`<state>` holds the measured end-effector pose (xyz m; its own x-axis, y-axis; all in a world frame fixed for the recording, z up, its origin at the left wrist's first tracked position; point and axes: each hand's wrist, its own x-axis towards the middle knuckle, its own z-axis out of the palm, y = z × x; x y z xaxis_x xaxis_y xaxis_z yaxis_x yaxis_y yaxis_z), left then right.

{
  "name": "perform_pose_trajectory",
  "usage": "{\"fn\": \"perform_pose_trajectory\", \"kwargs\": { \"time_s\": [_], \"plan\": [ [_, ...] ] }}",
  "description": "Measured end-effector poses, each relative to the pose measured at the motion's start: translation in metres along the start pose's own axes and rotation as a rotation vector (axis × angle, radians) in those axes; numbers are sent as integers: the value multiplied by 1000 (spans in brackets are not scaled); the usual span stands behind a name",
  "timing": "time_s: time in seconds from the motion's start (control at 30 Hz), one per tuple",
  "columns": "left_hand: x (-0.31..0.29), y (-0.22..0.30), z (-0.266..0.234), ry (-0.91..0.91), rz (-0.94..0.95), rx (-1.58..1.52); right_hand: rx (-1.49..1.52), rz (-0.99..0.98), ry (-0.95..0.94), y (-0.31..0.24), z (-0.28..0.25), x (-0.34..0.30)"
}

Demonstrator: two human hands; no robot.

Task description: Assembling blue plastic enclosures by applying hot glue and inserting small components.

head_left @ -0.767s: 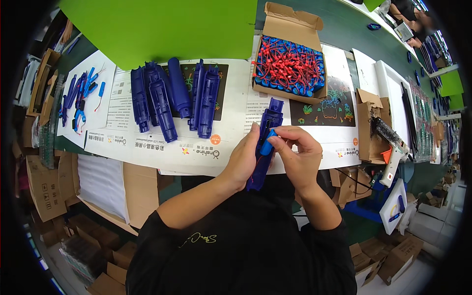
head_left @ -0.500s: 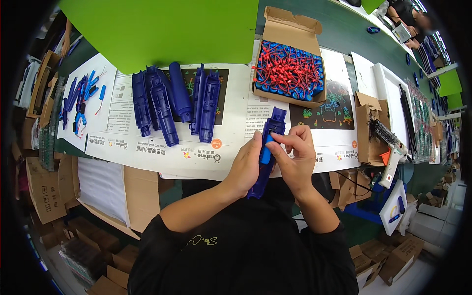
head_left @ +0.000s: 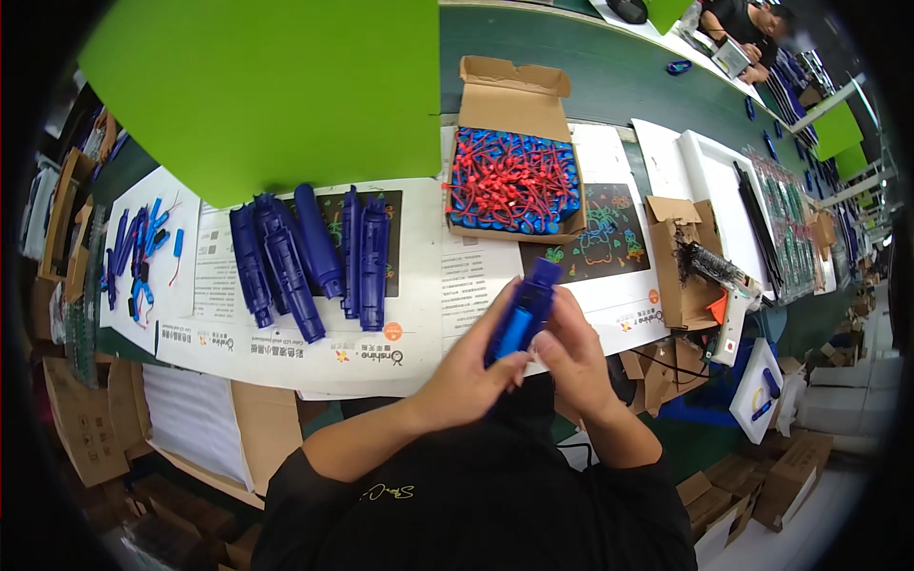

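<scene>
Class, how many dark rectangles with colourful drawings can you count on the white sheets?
2. One dark rectangle is partly covered by the dark blue shells; the other dark rectangle is just right of the open box. Others could be hidden.

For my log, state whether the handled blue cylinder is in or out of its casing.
In: the cylinder lies inside the casing, between its edges.

1. Before you runs a long dark-green workbench (head_left: 562, 62), with a broad, flat, bright-green panel (head_left: 267, 95) over its left part.
2. Off to your right — smaller bright-green panels (head_left: 838, 130) and straight pale bars (head_left: 826, 103).
3. At your lower right, brown cardboard boxes (head_left: 798, 483) stand on a pale floor (head_left: 826, 519).
4. Your bench is brightly lit — the lower left lies in shade.
</scene>
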<state>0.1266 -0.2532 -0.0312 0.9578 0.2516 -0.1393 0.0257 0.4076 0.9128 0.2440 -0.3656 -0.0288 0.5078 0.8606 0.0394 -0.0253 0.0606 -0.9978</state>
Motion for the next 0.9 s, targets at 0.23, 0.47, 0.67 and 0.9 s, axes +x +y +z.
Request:
{"fn": "perform_pose_trajectory", "kwargs": {
  "time_s": [0.23,0.47,0.67,0.9],
  "plan": [
    [23,11,14,-80,171,-122,208,298,-20,-40,-3,11],
    [11,37,-24,-70,345,359,-69,25,24,-78,-69,91],
    [-2,81,-118,689,99,1269,-423,294,302,-69,-250,306],
    [29,68,-101,709,-276,1584,-367,309,547,101,-325,483]
  ]
}}
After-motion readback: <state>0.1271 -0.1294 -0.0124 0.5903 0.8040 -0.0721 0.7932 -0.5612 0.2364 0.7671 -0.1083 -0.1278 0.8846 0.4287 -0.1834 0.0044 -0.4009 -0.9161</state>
